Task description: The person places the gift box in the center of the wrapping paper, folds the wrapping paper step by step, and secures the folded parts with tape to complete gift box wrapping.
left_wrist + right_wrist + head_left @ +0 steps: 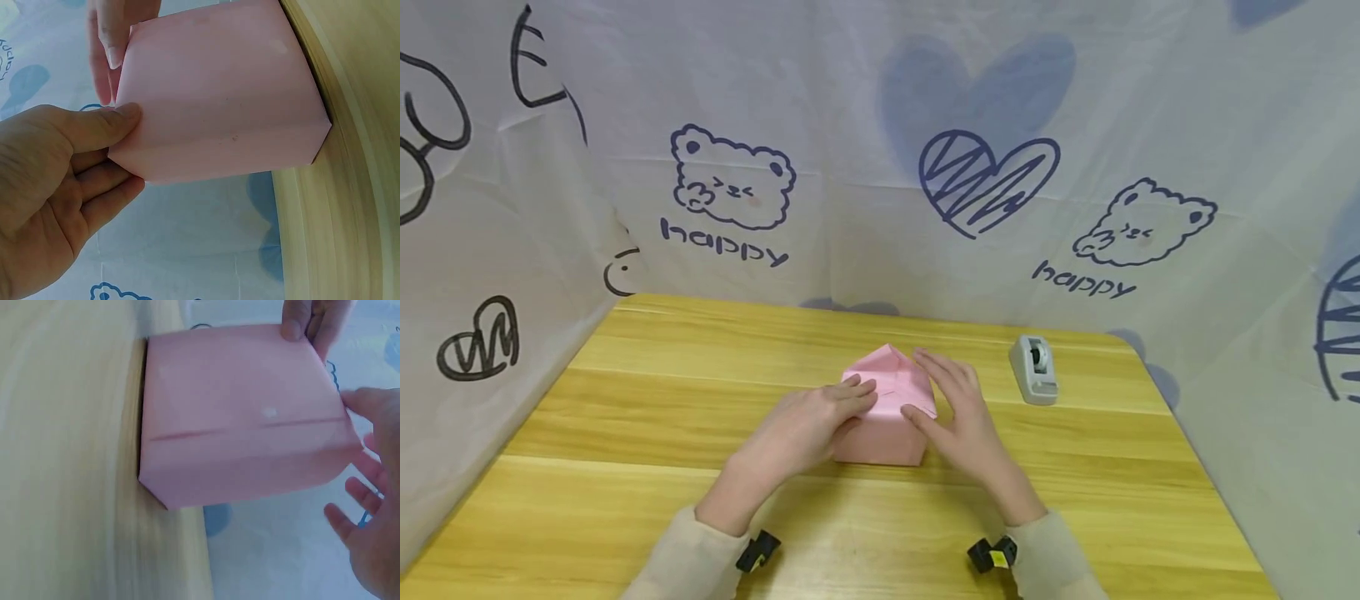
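A pink folded-paper box (880, 437) stands on the table, its top partly folded in and a peaked flap (880, 363) rising at the back. My left hand (820, 417) grips the top left edge: its thumb (128, 115) lies on the near face and its fingers reach over the folded top. At the top right, my right hand (958, 425) touches the edge with the thumb, its other fingers spread and fairly straight beside the back flap. In the right wrist view, crease lines cross one smooth wall of the box (250, 381).
A grey tape dispenser (1034, 371) sits to the right of the box, toward the back of the wooden table (700, 417). White cloth (850, 167) with blue drawings hangs behind and along both sides. Each wrist wears a small black camera mount (758, 551).
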The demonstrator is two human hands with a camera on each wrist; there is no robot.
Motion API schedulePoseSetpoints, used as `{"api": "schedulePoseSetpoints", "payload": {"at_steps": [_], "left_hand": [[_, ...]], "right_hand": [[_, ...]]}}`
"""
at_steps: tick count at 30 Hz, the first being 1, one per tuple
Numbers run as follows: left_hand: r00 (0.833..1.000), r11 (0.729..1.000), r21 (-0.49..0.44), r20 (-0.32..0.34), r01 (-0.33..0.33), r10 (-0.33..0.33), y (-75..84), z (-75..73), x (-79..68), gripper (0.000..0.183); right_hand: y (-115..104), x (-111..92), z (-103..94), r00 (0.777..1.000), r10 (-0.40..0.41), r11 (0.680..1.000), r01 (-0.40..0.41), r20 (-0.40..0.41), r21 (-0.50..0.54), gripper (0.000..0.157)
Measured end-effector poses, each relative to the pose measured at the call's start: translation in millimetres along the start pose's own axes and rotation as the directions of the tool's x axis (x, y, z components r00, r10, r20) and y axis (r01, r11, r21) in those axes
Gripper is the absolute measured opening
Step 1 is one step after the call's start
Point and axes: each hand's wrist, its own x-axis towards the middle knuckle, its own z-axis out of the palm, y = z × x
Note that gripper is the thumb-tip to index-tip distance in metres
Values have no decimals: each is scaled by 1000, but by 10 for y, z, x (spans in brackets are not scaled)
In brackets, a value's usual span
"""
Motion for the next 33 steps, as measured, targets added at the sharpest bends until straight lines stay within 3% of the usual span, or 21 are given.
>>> {"api": "schedulePoseSetpoints", "payload": {"at_steps": [5, 10, 19, 26, 33], "left_hand": [[1000, 1000, -8, 8, 0, 0, -6, 8, 15, 34], [1000, 1000, -25, 14, -6, 6, -20, 2, 29, 35], [1000, 993, -115, -17, 6, -8, -125, -39, 70, 34], [989, 991, -110, -113, 80, -92, -204, -15, 76, 31], [990, 986, -93, -23, 136, -139, -227, 26, 61, 54]], "right_hand": [[46, 38, 13, 987, 125, 991, -129, 104, 32, 86], [31, 34, 33, 969, 201, 972, -215, 143, 93, 80], [17, 67, 58, 979, 166, 975, -181, 115, 133, 68], [37, 61, 72, 985, 134, 974, -152, 113, 169, 52], [42, 58, 76, 993, 72, 977, -90, 96, 195, 36]]}}
